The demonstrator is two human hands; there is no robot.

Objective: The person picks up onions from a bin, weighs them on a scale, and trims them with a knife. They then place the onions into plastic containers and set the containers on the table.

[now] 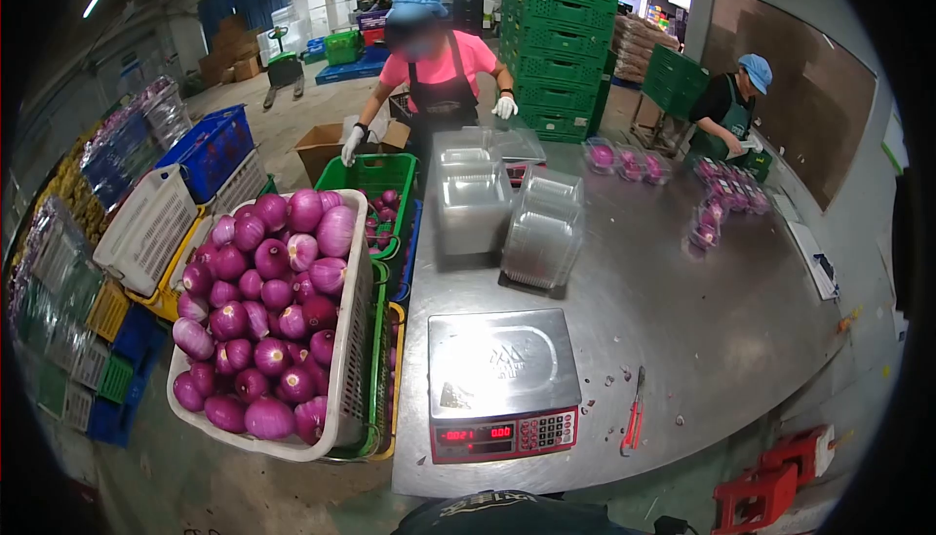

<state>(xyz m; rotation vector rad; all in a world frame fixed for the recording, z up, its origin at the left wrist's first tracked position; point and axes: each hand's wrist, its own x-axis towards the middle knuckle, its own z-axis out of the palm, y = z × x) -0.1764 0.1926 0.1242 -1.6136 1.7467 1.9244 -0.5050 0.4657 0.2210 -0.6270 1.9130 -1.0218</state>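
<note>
Neither my left hand nor my right hand is in view; only my dark clothing shows at the bottom edge. In front of me a digital scale [502, 384] with a bare metal plate stands on the steel table [673, 330], its red display lit. To its left, a white crate [343, 340] is heaped with peeled red onions [276, 291]. Beyond the scale stand stacks of clear plastic containers [546, 223]. Right of the scale lies a red-handled knife [634, 418] among small onion scraps.
Across the table, a gloved co-worker [439, 77] stands by a green crate [400, 169] of onions. Another co-worker [736, 106] handles something at the far right, near packed onion containers [726, 189]. Red stools [756, 491] stand at lower right. Tall green crates [561, 47] rise behind.
</note>
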